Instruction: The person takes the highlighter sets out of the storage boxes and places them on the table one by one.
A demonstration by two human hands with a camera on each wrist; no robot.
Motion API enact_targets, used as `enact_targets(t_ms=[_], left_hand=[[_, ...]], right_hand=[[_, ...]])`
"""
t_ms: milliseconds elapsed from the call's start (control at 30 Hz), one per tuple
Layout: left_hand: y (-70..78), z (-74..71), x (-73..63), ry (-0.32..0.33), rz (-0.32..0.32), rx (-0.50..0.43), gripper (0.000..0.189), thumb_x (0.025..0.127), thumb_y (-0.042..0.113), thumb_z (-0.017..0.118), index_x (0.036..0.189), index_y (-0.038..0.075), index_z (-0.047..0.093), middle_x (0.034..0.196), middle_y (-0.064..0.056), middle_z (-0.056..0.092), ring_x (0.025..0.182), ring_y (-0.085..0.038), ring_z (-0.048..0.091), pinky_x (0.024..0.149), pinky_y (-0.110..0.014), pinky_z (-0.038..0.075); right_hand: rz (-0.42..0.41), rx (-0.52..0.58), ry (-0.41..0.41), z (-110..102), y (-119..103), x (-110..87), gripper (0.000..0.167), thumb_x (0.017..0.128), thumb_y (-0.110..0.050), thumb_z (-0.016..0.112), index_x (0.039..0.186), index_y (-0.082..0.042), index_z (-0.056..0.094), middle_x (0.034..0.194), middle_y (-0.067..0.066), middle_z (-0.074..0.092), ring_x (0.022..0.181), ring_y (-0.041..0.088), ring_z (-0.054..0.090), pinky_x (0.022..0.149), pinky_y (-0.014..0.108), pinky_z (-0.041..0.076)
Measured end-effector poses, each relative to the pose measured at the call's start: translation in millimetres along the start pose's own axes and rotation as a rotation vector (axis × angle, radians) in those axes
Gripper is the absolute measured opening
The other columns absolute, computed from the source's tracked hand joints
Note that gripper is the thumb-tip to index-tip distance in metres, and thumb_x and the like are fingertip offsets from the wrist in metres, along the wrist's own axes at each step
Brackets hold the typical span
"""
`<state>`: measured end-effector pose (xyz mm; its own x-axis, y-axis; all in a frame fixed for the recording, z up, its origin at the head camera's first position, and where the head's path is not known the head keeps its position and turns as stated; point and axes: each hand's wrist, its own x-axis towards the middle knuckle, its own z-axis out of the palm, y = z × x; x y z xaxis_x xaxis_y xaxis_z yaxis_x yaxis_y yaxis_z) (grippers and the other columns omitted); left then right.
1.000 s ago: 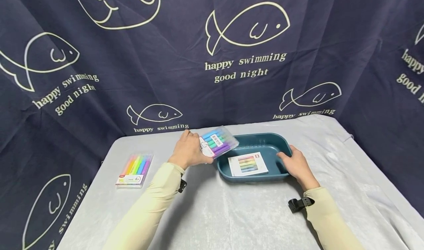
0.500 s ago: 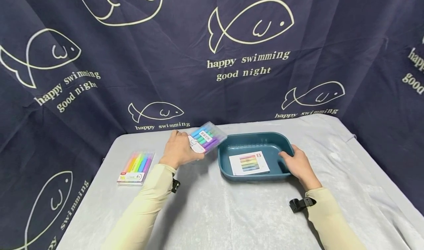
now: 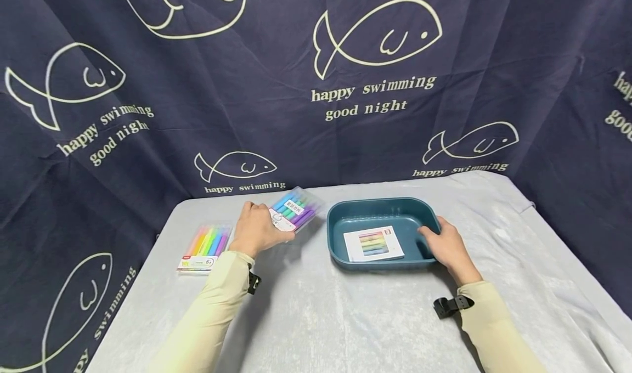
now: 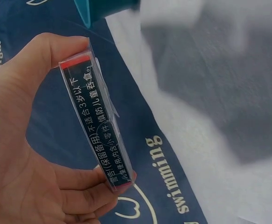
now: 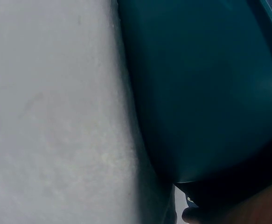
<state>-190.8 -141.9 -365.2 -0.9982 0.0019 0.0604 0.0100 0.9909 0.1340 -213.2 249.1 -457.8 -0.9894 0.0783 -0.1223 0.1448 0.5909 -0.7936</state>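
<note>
My left hand [image 3: 257,229] pinches a clear case of colored markers [image 3: 295,208] by its near end, thumb on one edge and fingers on the other. In the left wrist view the end of this marker case [image 4: 96,121] shows a dark label with printed characters. The case is held tilted over the table, left of a teal plastic bin [image 3: 367,263]. My right hand [image 3: 446,247] grips the bin's right end, thumb over the rim inside. A white card [image 3: 351,247] with a picture of colored bars lies in the bin. The right wrist view shows the bin's side wall [image 5: 196,93] close up.
A second clear case of rainbow markers [image 3: 204,248] lies on the table to the left, close to my left forearm. A grey-white cloth covers the table [image 3: 316,329]. A dark blue curtain [image 3: 276,115] with fish drawings hangs behind its back edge.
My left hand has moved left with the marker case, from over the bin's left rim to beside the bin. My right hand keeps its grip on the bin.
</note>
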Motion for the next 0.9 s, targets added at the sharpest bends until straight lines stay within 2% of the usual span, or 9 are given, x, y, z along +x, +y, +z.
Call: enact_targets(t_ms=[300, 533, 733, 900], left_hand=[[-17.3, 6.7, -6.8, -0.031, -0.082, -0.009, 0.069, 0.068, 0.058, 0.078, 0.098, -0.002, 0.065, 0.095, -0.014, 0.066, 0.112, -0.034, 0.048, 0.099, -0.042, 0.043], [-31.5, 13.7, -15.0, -0.044, -0.148, -0.016, 0.080, 0.066, 0.062, 0.076, 0.105, -0.007, 0.060, 0.098, -0.020, 0.061, 0.107, -0.036, 0.045, 0.092, -0.044, 0.042], [-42.3, 19.6, -20.6, -0.049, -0.192, 0.008, 0.089, 0.067, 0.064, 0.073, 0.111, -0.011, 0.054, 0.100, -0.025, 0.059, 0.105, -0.038, 0.044, 0.095, -0.046, 0.036], [-50.2, 25.2, -25.2, -0.027, -0.203, 0.037, 0.087, 0.068, 0.066, 0.070, 0.108, -0.011, 0.056, 0.095, -0.025, 0.061, 0.099, -0.038, 0.049, 0.095, -0.045, 0.035]], right_hand=[[-0.003, 0.013, -0.005, 0, -1, -2.1, 0.057, 0.100, -0.023, 0.050, 0.148, 0.006, 0.039, 0.145, 0.036, 0.047, 0.130, 0.049, 0.050, 0.108, 0.061, 0.041], [0.003, 0.017, -0.009, 1, 0, -2.4, 0.056, 0.100, -0.023, 0.049, 0.148, 0.006, 0.039, 0.145, 0.036, 0.047, 0.130, 0.048, 0.050, 0.108, 0.061, 0.041], [0.009, 0.016, -0.017, 1, 0, -2.5, 0.057, 0.101, -0.024, 0.049, 0.148, 0.007, 0.038, 0.146, 0.036, 0.047, 0.131, 0.049, 0.049, 0.108, 0.061, 0.040], [0.004, 0.013, -0.013, 0, -2, -2.1, 0.057, 0.100, -0.023, 0.049, 0.148, 0.007, 0.039, 0.145, 0.037, 0.047, 0.129, 0.048, 0.050, 0.107, 0.061, 0.040]])
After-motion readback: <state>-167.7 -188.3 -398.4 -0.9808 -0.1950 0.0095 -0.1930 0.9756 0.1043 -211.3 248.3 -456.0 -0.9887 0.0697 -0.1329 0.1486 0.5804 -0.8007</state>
